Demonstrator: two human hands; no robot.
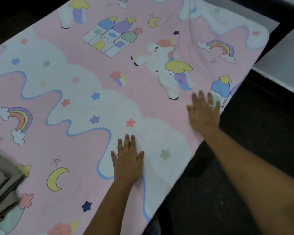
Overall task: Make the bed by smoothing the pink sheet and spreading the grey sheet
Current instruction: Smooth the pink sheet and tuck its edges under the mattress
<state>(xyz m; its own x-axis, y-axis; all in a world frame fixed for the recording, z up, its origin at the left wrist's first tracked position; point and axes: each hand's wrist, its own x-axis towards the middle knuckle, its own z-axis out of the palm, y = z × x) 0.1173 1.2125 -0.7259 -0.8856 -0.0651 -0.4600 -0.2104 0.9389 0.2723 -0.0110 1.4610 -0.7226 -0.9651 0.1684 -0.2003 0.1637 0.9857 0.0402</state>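
From the head camera I look down on a bed covered by a pink cotton sheet printed with unicorns, castles, rainbows, moons and white clouds [109, 78]. It lies across the whole mattress and hangs over the near right edge.

Both hands are flat on it, palms down, gripping nothing. The left hand [127, 160] presses on a white cloud patch in the lower middle, its fingers straight and close together. The right hand [204, 112] is further up, just beside the mattress's right edge, with its fingers spread wide and a thin ring [210, 105] on one of them. It looks slightly blurred, so I judge it is sweeping. I read the open palms as a smoothing stroke, with the broad contact pushing creases toward the edge rather than bunching the cloth.

Soft folds [192, 22] show near the far right corner, so I judge the smoothing unfinished.

A folded grey-brown fabric sheet [2, 180] sits on the pink sheet at the lower left, well apart from both hands and not yet spread. It covers part of the surface there.

A dark floor [261, 124] runs beside the bed, and a pale flat surface [282, 55] stands beyond it on the right.
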